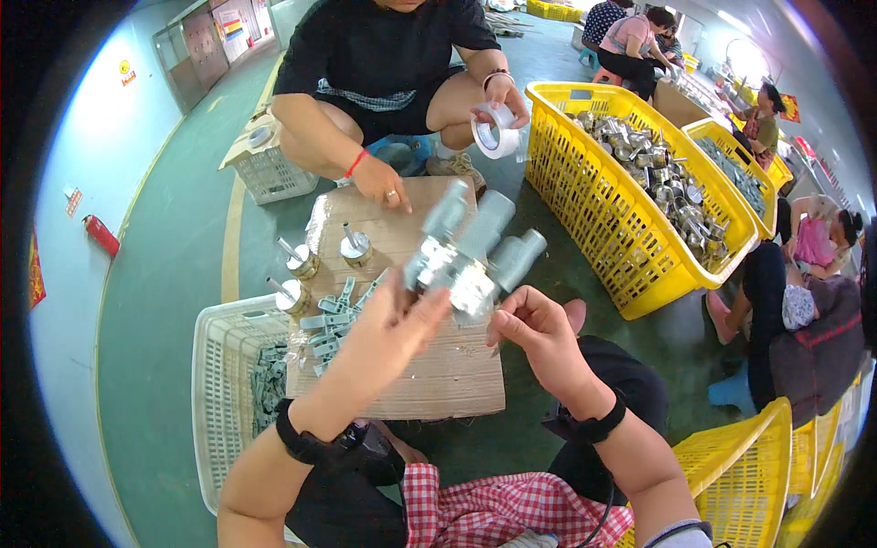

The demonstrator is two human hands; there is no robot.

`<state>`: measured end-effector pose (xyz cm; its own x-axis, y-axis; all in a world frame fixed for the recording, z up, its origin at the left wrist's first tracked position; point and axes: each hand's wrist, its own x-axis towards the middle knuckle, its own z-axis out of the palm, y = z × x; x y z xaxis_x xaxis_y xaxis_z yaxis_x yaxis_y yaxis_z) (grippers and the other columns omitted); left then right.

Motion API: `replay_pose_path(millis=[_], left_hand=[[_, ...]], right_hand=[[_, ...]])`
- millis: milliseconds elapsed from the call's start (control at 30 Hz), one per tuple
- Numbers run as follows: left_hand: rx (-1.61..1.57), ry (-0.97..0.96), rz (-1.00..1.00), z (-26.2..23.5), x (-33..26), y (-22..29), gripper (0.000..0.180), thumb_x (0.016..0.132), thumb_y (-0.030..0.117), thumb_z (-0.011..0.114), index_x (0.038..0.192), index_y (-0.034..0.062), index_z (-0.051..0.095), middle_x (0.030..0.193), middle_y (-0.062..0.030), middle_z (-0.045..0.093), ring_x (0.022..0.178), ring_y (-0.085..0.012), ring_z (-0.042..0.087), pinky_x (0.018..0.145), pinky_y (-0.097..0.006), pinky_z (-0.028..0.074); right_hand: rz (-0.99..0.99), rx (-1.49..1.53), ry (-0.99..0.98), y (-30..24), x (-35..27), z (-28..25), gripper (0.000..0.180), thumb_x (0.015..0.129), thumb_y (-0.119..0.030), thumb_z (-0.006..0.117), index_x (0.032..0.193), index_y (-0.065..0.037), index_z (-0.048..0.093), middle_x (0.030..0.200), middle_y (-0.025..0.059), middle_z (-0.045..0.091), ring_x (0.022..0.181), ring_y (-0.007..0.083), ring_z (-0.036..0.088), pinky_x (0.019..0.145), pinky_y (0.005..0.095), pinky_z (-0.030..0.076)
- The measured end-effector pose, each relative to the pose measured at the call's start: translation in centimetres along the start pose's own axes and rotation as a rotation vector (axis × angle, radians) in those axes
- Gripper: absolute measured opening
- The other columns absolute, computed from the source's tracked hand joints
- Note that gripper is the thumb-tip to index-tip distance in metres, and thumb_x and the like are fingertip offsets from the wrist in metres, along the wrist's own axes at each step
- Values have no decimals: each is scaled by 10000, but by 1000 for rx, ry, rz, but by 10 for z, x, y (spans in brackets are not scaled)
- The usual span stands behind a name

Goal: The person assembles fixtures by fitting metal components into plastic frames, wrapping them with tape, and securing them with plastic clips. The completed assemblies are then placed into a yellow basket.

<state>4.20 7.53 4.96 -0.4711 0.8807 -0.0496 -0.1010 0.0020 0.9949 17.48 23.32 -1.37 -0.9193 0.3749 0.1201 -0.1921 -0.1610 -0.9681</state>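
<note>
A bundle of grey-green plastic cylindrical parts, blurred by motion, is held up above a cardboard sheet. Shiny glare on its lower side looks like clear tape. My left hand is closed around the bundle's left side. Beside its lower right edge, my right hand pinches thumb and forefinger together; what lies between them is too small to make out. Loose grey-green plastic clips lie on the cardboard near my left wrist. Several round metal parts with upright stems stand farther back.
Opposite me, a co-worker's hand holds a roll of clear tape; their other hand points down at the cardboard. A white basket with grey-green parts stands left. A yellow crate of metal parts stands right, other yellow baskets lower right.
</note>
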Motion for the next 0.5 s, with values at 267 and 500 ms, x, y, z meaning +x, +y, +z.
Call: replay_pose_path(millis=[267,500], left_hand=[[-23,132,-5,-12,10,-9,432,943,231,490,1285,17,335,893,-37,520,645,-60,380,541,-187,324],[134,211,88,-11,18,-18,419,944,258,490,1258,10,364,869,-28,508,650,-62,386,541,-191,320]], right_hand=[[47,39,-5,-17,-8,8,162,886,-134,597,872,-7,497,802,21,554,720,89,555,688,227,464],[81,205,-18,-22,-13,12,153,868,-119,617,860,-25,498,791,25,560,706,96,557,674,231,467]])
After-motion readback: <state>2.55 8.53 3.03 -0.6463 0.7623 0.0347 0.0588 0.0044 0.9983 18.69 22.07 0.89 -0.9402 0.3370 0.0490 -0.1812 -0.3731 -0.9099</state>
